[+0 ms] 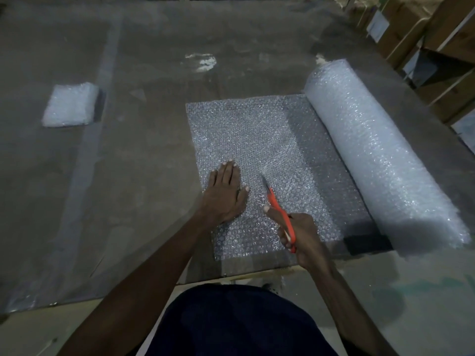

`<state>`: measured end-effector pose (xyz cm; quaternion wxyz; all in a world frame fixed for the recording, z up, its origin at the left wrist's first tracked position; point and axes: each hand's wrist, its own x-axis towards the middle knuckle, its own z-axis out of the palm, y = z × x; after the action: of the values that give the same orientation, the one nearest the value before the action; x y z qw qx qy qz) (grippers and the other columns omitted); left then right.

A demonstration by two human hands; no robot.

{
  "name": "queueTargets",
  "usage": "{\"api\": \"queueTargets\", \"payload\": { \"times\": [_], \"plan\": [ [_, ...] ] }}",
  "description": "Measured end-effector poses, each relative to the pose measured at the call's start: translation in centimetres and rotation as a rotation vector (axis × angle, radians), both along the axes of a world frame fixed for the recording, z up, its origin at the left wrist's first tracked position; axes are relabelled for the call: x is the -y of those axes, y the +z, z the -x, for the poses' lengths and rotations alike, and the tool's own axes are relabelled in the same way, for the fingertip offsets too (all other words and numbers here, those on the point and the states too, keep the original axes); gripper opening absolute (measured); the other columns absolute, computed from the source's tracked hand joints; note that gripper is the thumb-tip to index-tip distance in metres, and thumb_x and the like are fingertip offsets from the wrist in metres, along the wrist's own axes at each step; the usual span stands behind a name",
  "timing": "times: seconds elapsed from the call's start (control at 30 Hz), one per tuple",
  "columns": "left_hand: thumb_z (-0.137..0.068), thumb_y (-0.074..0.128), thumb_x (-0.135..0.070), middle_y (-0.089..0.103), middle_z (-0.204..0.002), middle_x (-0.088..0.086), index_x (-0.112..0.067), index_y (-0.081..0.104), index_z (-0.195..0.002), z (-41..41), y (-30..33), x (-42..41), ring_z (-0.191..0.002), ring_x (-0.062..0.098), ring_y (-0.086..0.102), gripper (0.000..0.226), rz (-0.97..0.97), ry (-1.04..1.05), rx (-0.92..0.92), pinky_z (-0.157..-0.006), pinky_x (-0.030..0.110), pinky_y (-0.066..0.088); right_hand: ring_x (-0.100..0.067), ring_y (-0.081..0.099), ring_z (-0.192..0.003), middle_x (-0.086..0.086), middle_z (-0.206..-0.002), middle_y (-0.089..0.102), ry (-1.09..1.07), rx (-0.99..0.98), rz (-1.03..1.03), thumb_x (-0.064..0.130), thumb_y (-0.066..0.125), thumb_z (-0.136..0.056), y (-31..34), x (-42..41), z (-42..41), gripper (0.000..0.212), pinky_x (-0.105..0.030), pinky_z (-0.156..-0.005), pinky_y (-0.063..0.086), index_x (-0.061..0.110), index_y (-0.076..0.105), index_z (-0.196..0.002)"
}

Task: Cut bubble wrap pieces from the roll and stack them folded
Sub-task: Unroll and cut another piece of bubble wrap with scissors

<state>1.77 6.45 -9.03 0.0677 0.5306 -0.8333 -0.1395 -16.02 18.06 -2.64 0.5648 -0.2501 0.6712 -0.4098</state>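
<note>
From where I stand, a thick roll of clear bubble wrap (380, 150) lies on the grey plastic-covered table (154, 60), its long axis running from the far middle toward the near right, and a flat unrolled sheet of bubble wrap (257, 140) stretches leftward from it across the surface. The left hand (226, 191) lies flat on the near-left part of that sheet, fingers straight and close together, pressing it down. Just to its right, the right hand (300, 235) is wrapped around the handles of a pair of orange-handled scissors (279, 211), whose blades point away from the person, up the sheet and roughly parallel to the roll. So the cut line seems to run from the near edge toward the far edge, between the pressing hand and the roll, with the scissor hand the nearer of the two to the roll. I judge the cut is under way, but the sheet is so clear that I cannot make out a slit behind the blades, nor whether the blades are parted or closed. The handles are largely buried in the fingers. Well off to the left sits a small pale stack of folded bubble wrap pieces (70, 105); how many layers it holds is impossible to count. Brown cardboard boxes (437, 47) crowd the far right corner, cut off by the frame.
</note>
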Motion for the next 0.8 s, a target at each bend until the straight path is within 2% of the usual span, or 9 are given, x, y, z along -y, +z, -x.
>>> {"api": "queueTargets", "payload": {
  "times": [0.13, 0.37, 0.43, 0.53, 0.63, 0.7, 0.8],
  "plan": [
    [-0.1, 0.017, -0.051, 0.008, -0.166, 0.017, -0.003, 0.014, -0.157, -0.1, 0.1, 0.0, -0.154, 0.031, 0.004, 0.074, 0.01, -0.005, 0.004, -0.124, 0.048, -0.001, -0.013, 0.041, -0.036, -0.01, -0.054, 0.054, 0.0, -0.003, -0.018, 0.038, 0.089, -0.076, 0.3, 0.5, 0.2, 0.041, -0.02, -0.038, 0.033, 0.004, 0.066, -0.074],
    [-0.101, 0.015, -0.051, 0.006, -0.166, 0.016, -0.003, 0.013, -0.158, -0.1, 0.0, 0.0, -0.154, 0.029, 0.002, 0.074, 0.001, -0.013, 0.008, -0.124, 0.048, -0.002, -0.011, 0.043, -0.035, -0.008, -0.054, 0.056, -0.003, -0.031, -0.027, 0.038, 0.089, -0.075, 0.2, 1.0, 0.1, 0.047, -0.018, -0.037, 0.032, -0.003, 0.072, -0.09],
    [-0.101, 0.016, -0.051, 0.007, -0.166, 0.016, -0.003, 0.013, -0.158, -0.1, 0.0, 0.1, -0.154, 0.029, 0.002, 0.074, 0.001, -0.018, 0.012, -0.123, 0.049, -0.003, -0.01, 0.042, -0.034, -0.006, -0.052, 0.055, -0.002, -0.013, -0.018, 0.035, 0.089, -0.075, 0.0, 0.9, 0.1, 0.042, -0.018, -0.036, 0.031, 0.0, 0.07, -0.089],
    [-0.101, 0.019, -0.051, 0.017, -0.164, 0.017, -0.004, 0.02, -0.156, -0.2, 0.2, 0.4, -0.152, 0.031, 0.012, 0.072, 0.047, -0.018, 0.031, -0.122, 0.052, -0.001, -0.01, 0.041, -0.035, -0.006, -0.051, 0.053, -0.005, 0.001, -0.012, 0.033, 0.089, -0.074, -0.2, 0.9, 0.2, 0.04, -0.018, -0.036, 0.032, 0.002, 0.068, -0.086],
    [-0.1, 0.014, -0.053, 0.026, -0.16, 0.017, -0.004, 0.026, -0.154, -0.3, 0.7, 1.5, -0.148, 0.032, 0.02, 0.074, 0.062, 0.013, 0.033, -0.121, 0.054, 0.001, -0.012, 0.042, -0.037, -0.007, -0.054, 0.055, 0.004, 0.001, -0.023, 0.041, 0.089, -0.074, -0.2, 1.1, 0.3, 0.048, -0.02, -0.038, 0.032, -0.002, 0.072, -0.086],
    [-0.097, 0.006, -0.055, 0.022, -0.162, 0.017, -0.005, 0.023, -0.155, -0.4, 1.0, 2.8, -0.15, 0.032, 0.016, 0.078, 0.042, 0.031, 0.054, -0.121, 0.053, -0.001, -0.013, 0.042, -0.038, -0.008, -0.056, 0.055, 0.012, -0.006, -0.024, 0.044, 0.089, -0.072, -0.3, 1.5, 0.2, 0.048, -0.021, -0.039, 0.033, -0.001, 0.071, -0.079],
    [-0.101, 0.012, -0.05, 0.009, -0.166, 0.018, -0.003, 0.013, -0.157, -0.8, 0.9, 4.9, -0.153, 0.031, 0.004, 0.073, 0.027, 0.031, 0.059, -0.122, 0.048, -0.005, -0.014, 0.043, -0.04, -0.01, -0.057, 0.056, 0.0, 0.0, -0.019, 0.044, 0.089, -0.072, -0.2, 2.1, 0.0, 0.054, -0.021, -0.04, 0.033, -0.006, 0.072, -0.085]
  ]
}}
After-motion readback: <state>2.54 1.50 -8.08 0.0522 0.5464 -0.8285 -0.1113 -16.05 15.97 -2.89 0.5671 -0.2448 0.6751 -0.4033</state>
